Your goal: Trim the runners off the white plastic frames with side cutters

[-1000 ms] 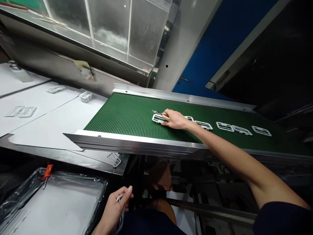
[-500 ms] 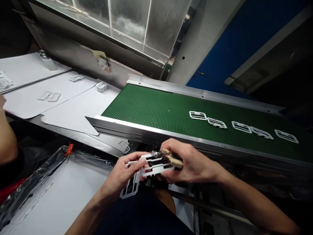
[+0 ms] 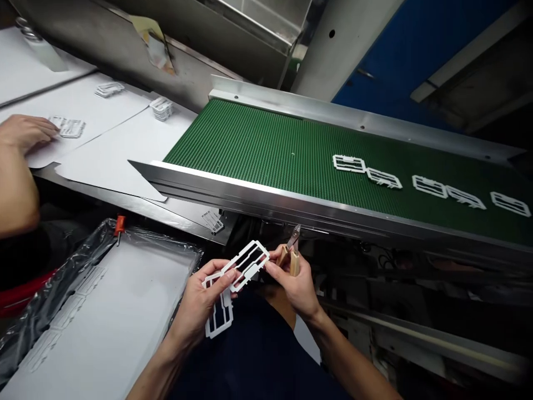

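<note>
My left hand pinches two white plastic frames between thumb and fingers. One frame points up to the right, and the other hangs below the fingers. Wrapped in my right hand are nippers with tan handles, their metal tip upward. The thumb and index fingertip of that hand touch the right end of the upper frame. Both hands are in front of the near rail of the green conveyor.
Several white frames lie on the green conveyor. At left, another person's hand touches frames on white sheets. Below is a plastic-lined box with frames along its left side and an orange-handled tool at its edge.
The nippers have moved off the frames and now point upward in my right hand. The upper frame is tilted more steeply. Another person's hand has come onto the frames at left. The view has shifted downward.
</note>
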`<state>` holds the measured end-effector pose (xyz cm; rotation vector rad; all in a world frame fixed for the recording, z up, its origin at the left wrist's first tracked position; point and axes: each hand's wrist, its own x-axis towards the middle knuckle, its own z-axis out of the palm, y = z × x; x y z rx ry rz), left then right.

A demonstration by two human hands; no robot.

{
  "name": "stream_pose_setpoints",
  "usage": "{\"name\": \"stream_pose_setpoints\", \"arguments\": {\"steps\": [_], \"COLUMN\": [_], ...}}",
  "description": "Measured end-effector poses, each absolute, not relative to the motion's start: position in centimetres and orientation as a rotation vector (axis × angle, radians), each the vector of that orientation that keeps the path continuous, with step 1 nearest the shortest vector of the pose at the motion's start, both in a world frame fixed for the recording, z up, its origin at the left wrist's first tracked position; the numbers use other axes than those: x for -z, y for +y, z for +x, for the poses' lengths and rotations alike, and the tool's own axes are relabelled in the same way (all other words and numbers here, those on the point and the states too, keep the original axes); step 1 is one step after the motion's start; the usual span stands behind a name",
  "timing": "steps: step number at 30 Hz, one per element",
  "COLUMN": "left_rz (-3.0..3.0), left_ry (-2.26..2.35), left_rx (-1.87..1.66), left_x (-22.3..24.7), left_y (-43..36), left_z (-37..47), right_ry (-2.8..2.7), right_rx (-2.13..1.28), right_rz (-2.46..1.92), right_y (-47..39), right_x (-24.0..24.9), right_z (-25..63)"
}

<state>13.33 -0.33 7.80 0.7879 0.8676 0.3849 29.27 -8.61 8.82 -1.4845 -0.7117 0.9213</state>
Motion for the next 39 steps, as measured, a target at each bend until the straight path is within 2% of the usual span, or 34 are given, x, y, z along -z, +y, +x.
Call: {"name": "stream_pose_setpoints", "arguments": {"steps": [5, 13, 18, 28, 32, 36, 39], "left_rz": [0.962, 1.215, 1.233, 1.202, 1.319, 1.177, 1.066], "left_ry": [0.75, 0.593, 0.501, 0.573, 0.595, 0.544, 0.539], "left_rx": [-0.19, -0.105, -0.036, -0.228, -0.43, -0.701, -0.75], "left_x": [-7.5, -7.7, -6.4, -3.0, -0.6, 1.8, 2.8], "left_y": [-0.7, 1.8, 1.9, 2.4, 2.0, 0.7, -0.5], "left_z": [13.0, 13.6, 12.7, 6.5, 4.2, 3.0, 2.5], "right_ry": [-0.727, -1.372, -1.409, -1.569, -1.72, -1.784, -1.785], "right_rx": [-0.814, -1.229, -1.296, -1.386, -1.459, -1.557, -1.614], "right_rz": [-1.547, -1.611, -1.65, -1.822, -1.888, -1.892, -1.845], "right_y": [-9.0, -9.7, -9.5, -6.5, -4.6, -3.4, -3.1], "right_x": [-8.6, -10.0, -8.9, -7.6, -6.5, -4.8, -3.7], "right_z": [29.5, 30.8, 29.5, 25.5, 24.0, 22.9, 22.3]}}
